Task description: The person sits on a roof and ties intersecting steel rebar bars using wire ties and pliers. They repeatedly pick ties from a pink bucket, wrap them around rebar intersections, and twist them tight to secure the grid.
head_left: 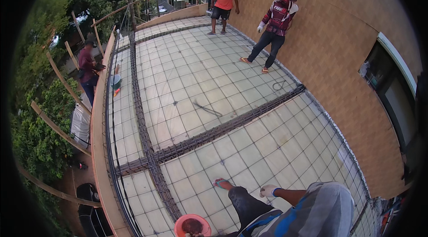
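Observation:
My left hand shows only in part at the lower edge, its gloved fingers closed on the near rim of a round pink basin. Inside the basin lies a dark reddish-brown mass, too small to name. To the right of my dark-trousered leg hangs my right hand in a whitish glove with a blue cuff. Its fingers look loosely curled, and nothing shows in them. Beneath is a grid of thin steel bars over pale panels. My sandalled foot stands on it.
Thick rebar cages cross the grid. Loose bent rods lie farther off. Two people stand by the tiled wall. Another person is beyond the left wooden edge, near a pale bucket.

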A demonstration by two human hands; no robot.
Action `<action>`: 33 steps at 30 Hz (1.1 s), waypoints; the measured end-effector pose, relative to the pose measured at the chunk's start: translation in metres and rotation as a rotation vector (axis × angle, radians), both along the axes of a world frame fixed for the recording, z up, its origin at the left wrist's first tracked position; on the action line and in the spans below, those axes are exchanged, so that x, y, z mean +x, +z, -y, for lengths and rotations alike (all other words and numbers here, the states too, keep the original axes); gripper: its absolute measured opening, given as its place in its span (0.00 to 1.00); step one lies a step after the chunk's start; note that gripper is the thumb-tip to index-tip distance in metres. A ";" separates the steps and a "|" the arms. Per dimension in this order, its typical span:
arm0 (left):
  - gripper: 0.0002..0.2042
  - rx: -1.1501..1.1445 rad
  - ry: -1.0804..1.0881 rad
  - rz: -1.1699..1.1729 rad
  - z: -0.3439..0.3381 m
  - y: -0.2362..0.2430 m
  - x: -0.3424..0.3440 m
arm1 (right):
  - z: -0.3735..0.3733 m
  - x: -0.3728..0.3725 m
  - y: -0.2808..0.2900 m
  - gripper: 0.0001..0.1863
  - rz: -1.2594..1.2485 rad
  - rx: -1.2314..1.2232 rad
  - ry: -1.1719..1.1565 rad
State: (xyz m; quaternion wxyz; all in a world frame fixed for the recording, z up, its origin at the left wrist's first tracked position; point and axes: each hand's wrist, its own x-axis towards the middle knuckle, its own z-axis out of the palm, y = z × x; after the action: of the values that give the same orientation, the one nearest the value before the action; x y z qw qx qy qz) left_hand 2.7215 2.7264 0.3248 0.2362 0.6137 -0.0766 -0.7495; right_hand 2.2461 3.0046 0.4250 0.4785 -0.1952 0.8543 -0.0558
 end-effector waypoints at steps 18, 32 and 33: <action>0.08 0.011 -0.058 -0.129 0.024 0.043 -0.018 | -0.030 -0.013 0.012 0.18 -0.036 -0.086 -0.235; 0.09 0.020 -0.190 -0.092 0.063 0.057 -0.043 | -0.033 -0.002 -0.012 0.24 -0.022 -0.142 -0.376; 0.09 0.016 -0.198 -0.090 0.068 0.059 -0.041 | -0.032 0.000 -0.013 0.25 -0.020 -0.143 -0.378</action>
State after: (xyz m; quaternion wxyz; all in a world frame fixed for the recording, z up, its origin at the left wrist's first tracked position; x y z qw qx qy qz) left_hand 2.6810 2.6581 0.3835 0.1596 0.5705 -0.1201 -0.7966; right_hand 2.2458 3.0363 0.4123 0.4360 -0.0653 0.8742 -0.2035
